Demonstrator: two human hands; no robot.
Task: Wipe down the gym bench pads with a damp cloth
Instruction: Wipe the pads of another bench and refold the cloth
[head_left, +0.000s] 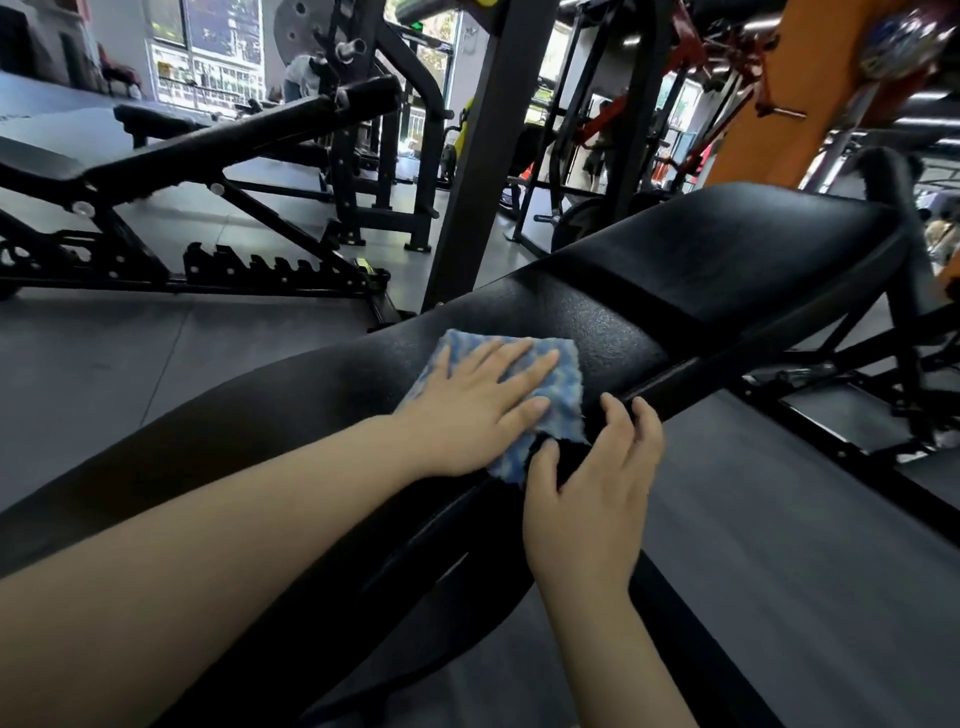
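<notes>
A long black bench pad (597, 312) runs from the lower left up to the right, and a second black pad (737, 249) continues it beyond a gap. A blue and white cloth (563, 384) lies flat on the long pad. My left hand (478, 410) presses on the cloth with straight, spread fingers. My right hand (597, 483) grips the near edge of the same pad just right of the cloth, thumb on top and fingers curled over the side.
Another black adjustable bench (171, 156) stands to the left on the grey floor. A dark rack upright (493, 145) rises just behind my bench. Orange and red machines (779, 104) fill the back right. The bench's steel frame (857, 415) spreads low at the right.
</notes>
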